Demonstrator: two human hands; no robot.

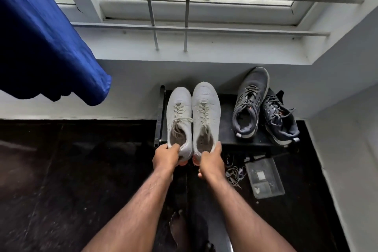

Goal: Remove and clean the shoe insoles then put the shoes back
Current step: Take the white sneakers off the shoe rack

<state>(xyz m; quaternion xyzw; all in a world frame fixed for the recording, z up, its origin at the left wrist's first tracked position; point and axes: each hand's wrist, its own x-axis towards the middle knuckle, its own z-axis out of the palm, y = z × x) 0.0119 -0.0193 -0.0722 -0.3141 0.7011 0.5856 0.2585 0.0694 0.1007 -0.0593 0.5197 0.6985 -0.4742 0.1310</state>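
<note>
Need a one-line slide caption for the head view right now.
Left hand and right hand each grip a white sneaker's heel over a black rack.

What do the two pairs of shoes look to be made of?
White shoes: smooth matte upper with punched toe holes, likely leather or synthetic, held at the heels by the left hand and right hand. Dark shoes: woven texture, probably knit mesh.

Matt cloth shoes (glossy floor)
</note>
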